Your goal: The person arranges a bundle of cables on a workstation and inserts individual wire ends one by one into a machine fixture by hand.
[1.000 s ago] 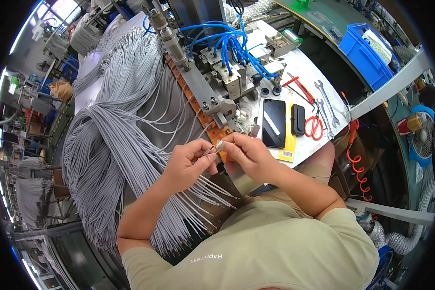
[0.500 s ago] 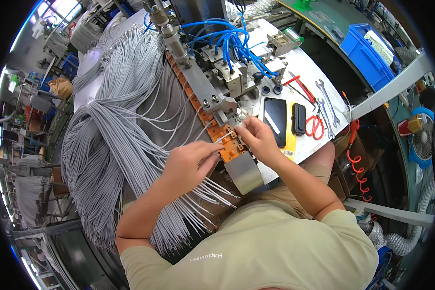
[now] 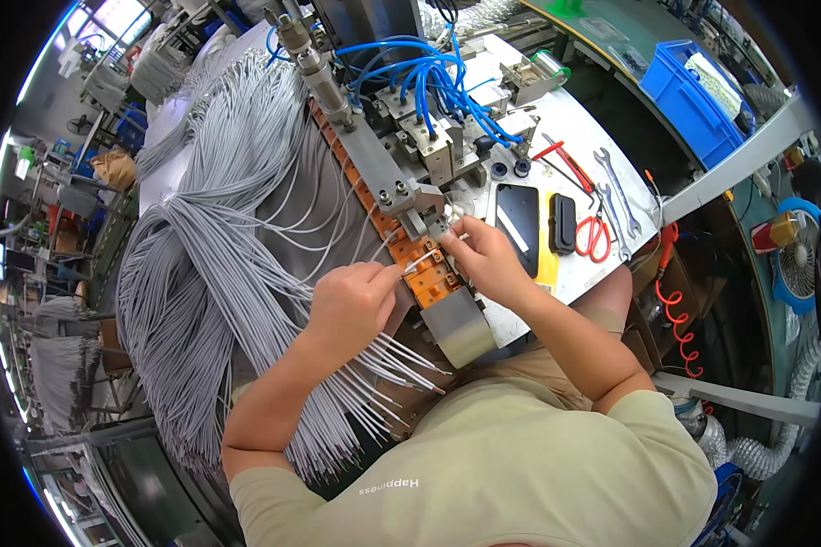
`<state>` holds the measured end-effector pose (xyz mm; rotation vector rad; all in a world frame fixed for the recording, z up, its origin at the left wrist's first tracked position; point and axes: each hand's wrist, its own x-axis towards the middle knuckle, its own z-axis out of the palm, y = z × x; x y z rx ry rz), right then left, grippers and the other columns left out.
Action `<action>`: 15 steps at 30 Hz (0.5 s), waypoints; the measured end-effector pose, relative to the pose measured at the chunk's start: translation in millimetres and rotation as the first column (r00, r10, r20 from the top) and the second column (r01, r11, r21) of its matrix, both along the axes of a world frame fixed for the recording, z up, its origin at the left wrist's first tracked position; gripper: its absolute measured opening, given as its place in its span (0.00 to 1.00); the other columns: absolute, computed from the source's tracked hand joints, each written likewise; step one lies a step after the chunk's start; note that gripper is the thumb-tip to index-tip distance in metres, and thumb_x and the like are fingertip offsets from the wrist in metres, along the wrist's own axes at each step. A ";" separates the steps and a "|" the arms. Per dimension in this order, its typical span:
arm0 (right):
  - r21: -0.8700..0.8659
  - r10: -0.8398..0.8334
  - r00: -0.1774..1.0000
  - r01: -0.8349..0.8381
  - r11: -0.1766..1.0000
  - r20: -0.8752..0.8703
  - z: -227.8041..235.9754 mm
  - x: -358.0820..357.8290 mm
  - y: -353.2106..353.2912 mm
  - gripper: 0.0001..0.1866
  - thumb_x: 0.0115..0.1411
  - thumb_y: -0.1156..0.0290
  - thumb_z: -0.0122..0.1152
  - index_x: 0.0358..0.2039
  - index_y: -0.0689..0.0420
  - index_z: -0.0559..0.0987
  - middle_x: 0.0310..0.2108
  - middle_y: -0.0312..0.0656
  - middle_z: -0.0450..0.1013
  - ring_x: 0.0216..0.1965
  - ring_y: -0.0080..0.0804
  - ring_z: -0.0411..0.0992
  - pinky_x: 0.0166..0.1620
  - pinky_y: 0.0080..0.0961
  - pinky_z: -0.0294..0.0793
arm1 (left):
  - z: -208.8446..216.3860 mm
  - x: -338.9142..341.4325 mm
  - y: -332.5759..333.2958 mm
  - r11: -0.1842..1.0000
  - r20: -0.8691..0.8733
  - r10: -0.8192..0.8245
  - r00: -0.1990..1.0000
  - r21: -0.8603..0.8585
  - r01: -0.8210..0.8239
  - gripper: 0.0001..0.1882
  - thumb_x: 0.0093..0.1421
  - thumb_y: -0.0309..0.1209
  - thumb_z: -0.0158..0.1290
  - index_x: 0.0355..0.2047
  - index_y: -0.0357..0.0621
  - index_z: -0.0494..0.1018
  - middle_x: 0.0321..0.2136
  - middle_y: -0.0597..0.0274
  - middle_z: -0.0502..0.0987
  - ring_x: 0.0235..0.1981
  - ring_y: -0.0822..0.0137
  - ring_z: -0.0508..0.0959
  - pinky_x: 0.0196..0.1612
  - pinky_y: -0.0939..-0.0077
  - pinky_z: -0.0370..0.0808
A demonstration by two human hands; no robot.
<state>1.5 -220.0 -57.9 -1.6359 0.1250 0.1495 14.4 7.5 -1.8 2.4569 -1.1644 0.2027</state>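
Note:
My left hand (image 3: 351,305) is closed, thumb and fingers pinching a short grey cable (image 3: 419,263) that lies across an orange fixture strip (image 3: 431,287). My right hand (image 3: 491,266) is also closed, its thumb and fingertips drawn together at the strip's right side, just below the metal head of a bench machine (image 3: 420,196). What those right fingertips hold is hidden. Beside and below my left forearm hangs a thick bundle of grey cables (image 3: 237,273), its cut ends fanned toward me. A metal block (image 3: 458,321) caps the near end of the strip.
Blue air tubes (image 3: 433,77) loop over the machine. Right of it on the white tabletop lie a phone (image 3: 517,223), a black case (image 3: 563,224), red-handled scissors (image 3: 595,239), pliers (image 3: 570,166) and wrenches (image 3: 618,196). Farther right are a blue crate (image 3: 693,105) and a fan (image 3: 796,260).
My left hand has risen slightly, its fingers now tighter together near the cable. My right fingertips have shifted a little left along with the view. Tools and cable bundle stay put.

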 end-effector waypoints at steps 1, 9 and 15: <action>-0.057 0.001 1.000 0.001 0.998 0.023 0.1 0.2 1.0 0.12 0.65 0.65 0.58 0.31 0.61 0.73 0.17 0.34 0.69 0.19 0.18 0.64 0.24 0.22 0.62 | -0.3 0.4 1.0 1.000 0.006 -0.001 1.000 0.010 0.001 0.10 0.53 0.24 0.57 0.37 0.42 0.77 0.27 0.58 0.78 0.28 0.56 0.79 0.32 0.65 0.76; -0.099 -0.002 0.997 0.009 0.995 0.073 -14.0 2.5 0.9 0.11 0.67 0.64 0.57 0.33 0.59 0.72 0.19 0.32 0.68 0.21 0.16 0.62 0.25 0.20 0.61 | -1.4 0.4 -2.0 1.000 0.013 -0.004 1.000 0.025 0.003 0.10 0.52 0.24 0.57 0.36 0.41 0.77 0.28 0.56 0.78 0.30 0.55 0.78 0.35 0.65 0.75; -0.011 -0.006 1.000 0.007 1.000 0.027 -15.4 4.8 1.5 0.11 0.67 0.64 0.56 0.34 0.60 0.72 0.18 0.31 0.67 0.20 0.16 0.60 0.25 0.20 0.61 | 0.7 0.3 -4.8 1.000 0.015 -0.002 1.000 0.001 0.002 0.11 0.51 0.23 0.58 0.37 0.40 0.77 0.27 0.57 0.77 0.30 0.56 0.78 0.35 0.64 0.75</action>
